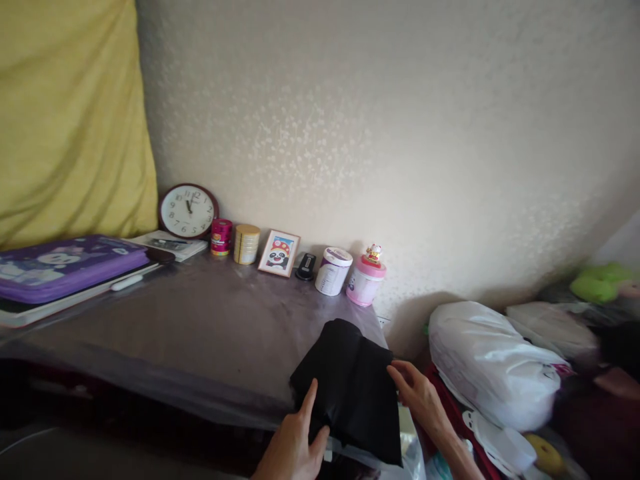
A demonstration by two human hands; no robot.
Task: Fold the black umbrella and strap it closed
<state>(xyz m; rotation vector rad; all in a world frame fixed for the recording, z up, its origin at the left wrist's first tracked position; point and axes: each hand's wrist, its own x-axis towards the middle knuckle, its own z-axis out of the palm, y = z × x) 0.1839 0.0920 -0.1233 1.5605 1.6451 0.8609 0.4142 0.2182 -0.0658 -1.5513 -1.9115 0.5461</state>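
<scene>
Partly over the front edge, near the right corner of the grey, plastic-covered table (200, 320), a limp black sheet of thin material (357, 380) is laid. Its left part is touched by the left hand (295, 437), whose index finger and thumb are spread wide. Its right edge is met by the right hand (423, 397), fingertips held narrowly together; whether the edge is pinched cannot be told. Behind the sheet, a pink-lidded round tub (363, 288) is topped by a small red-and-gold figurine (373, 255). Beside the tub, a white cylindrical canister (333, 275) is set. To the right, a bulging white plastic bag (493, 360) is seen.
</scene>
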